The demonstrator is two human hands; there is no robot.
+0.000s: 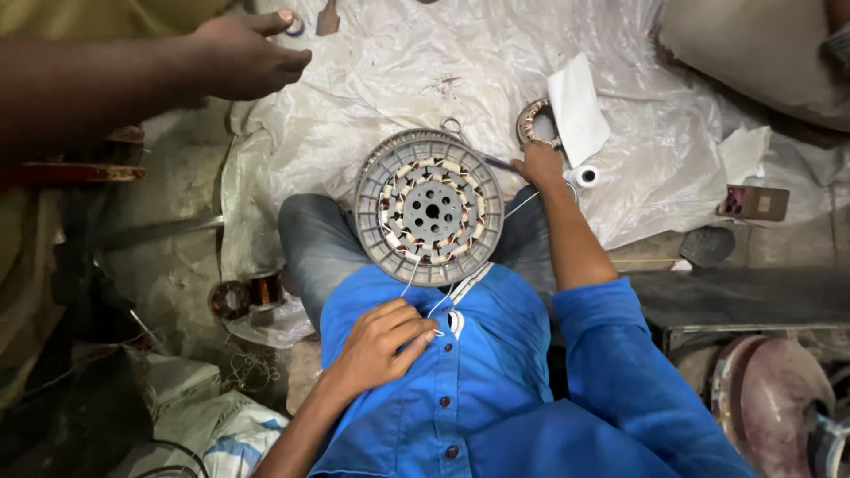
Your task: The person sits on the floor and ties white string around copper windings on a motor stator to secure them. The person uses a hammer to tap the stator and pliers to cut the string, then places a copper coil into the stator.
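Grey stator [429, 208] with copper-and-white windings; blue shirt [478, 381].

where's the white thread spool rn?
In the head view, the small white thread spool lies on the crinkled plastic sheet, just right of the person's right hand and below the white folded paper.
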